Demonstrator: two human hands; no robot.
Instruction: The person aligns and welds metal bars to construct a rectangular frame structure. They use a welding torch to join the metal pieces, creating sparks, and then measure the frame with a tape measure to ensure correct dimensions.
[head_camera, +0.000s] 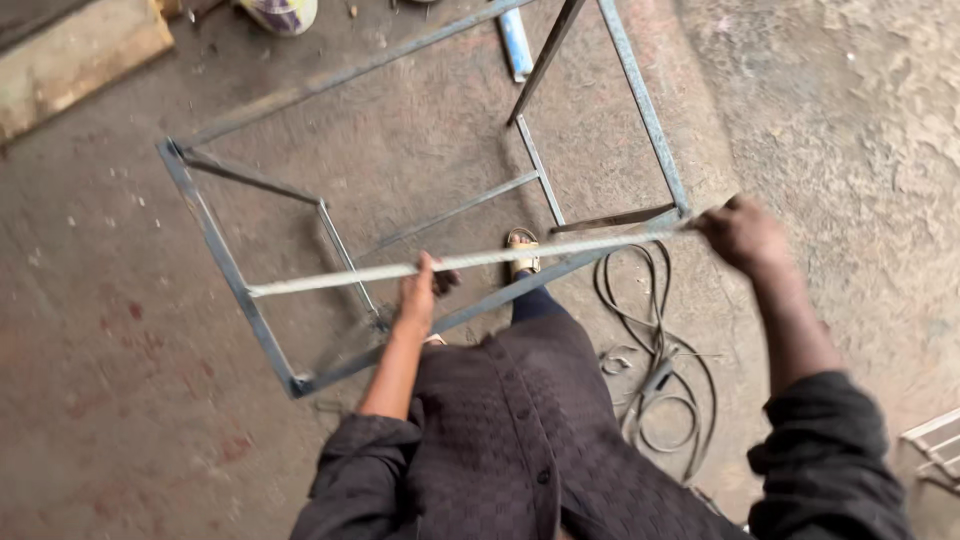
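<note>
A long pale metal bar (560, 250) runs nearly level across the middle of the view, above a grey welded steel frame (222, 255) standing on the concrete floor. My left hand (420, 290) grips the bar near its middle. At the bar's right end my right hand (742, 232) is closed around it, just beside the frame's right corner. Both sleeves are dark and pushed up. My sandalled foot (522, 250) shows under the bar, inside the frame.
A coiled grey cable (655, 360) lies on the floor right of my leg. A wooden plank (75, 55) sits at top left. A blue-white tube (516, 42) lies at top centre. Another person's shoe (280, 14) shows at the top edge. A white rack (935, 445) is at right.
</note>
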